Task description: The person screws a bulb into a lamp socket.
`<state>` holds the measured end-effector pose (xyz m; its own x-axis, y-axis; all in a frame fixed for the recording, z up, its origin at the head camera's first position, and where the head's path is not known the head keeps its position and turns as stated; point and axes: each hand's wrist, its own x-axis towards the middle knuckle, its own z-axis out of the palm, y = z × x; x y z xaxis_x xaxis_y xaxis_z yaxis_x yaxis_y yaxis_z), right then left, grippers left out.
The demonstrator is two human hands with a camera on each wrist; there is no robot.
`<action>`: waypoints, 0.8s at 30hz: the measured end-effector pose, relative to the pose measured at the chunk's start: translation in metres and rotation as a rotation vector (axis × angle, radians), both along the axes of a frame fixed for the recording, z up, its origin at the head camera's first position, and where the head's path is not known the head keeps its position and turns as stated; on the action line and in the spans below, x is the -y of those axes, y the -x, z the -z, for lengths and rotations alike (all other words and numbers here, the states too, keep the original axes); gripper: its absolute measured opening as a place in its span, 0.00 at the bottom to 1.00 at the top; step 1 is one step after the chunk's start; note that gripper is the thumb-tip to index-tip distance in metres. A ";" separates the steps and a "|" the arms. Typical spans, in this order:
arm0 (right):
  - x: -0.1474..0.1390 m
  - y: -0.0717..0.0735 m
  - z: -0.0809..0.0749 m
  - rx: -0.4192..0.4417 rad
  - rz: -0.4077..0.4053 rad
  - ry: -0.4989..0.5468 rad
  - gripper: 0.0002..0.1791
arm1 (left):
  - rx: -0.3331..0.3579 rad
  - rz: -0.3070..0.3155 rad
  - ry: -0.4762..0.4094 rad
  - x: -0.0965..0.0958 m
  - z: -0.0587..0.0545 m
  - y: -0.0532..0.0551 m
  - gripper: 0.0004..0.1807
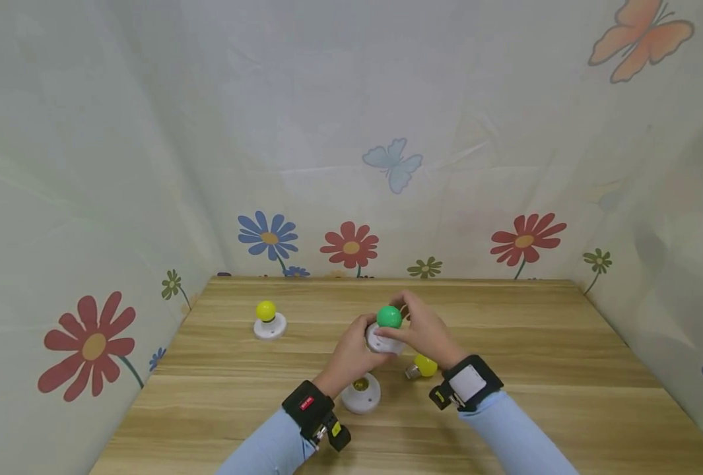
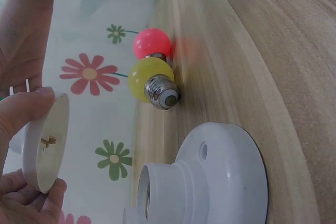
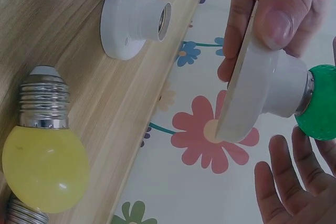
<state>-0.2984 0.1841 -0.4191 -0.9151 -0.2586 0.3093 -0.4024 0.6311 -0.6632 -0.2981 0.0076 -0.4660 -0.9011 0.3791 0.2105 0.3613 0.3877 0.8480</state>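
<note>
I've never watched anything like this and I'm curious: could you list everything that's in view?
Green bulb: one, green, in the held socket
Held socket: one, white, between the hands
Yellow bulbs: two, yellow, one in a far-left socket, one loose on the table
Pink bulb: one, pink, beside the loose yellow one
Other sockets: at least two, white, on the table
Table: one, wood-coloured, below
Backdrop: one, whitish with printed flowers and butterflies, around the table
Left hand: one, gripping the socket
Right hand: one, at the green bulb
Wrist straps: two, black
Sleeves: two, light blue
</note>
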 end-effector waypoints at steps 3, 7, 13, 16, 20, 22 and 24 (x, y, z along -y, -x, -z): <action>-0.001 -0.001 0.000 -0.036 -0.023 0.001 0.29 | 0.000 0.001 -0.005 0.000 0.000 0.000 0.42; -0.004 -0.002 -0.003 -0.088 -0.106 -0.007 0.27 | -0.004 -0.006 0.000 0.001 0.002 0.001 0.41; -0.008 -0.003 -0.008 -0.068 -0.216 -0.015 0.29 | -0.012 -0.018 0.020 0.002 0.003 0.002 0.41; -0.009 -0.004 -0.009 -0.051 -0.220 -0.020 0.32 | -0.014 -0.020 0.026 0.002 0.002 0.002 0.41; -0.007 -0.004 -0.007 -0.028 -0.159 0.005 0.38 | -0.008 -0.026 0.028 0.001 0.001 0.002 0.42; -0.005 -0.004 -0.006 -0.018 -0.107 0.026 0.39 | -0.007 -0.024 0.021 0.000 0.001 0.001 0.42; -0.003 -0.004 -0.005 -0.014 -0.056 0.040 0.37 | -0.006 -0.017 0.017 0.000 0.002 0.001 0.42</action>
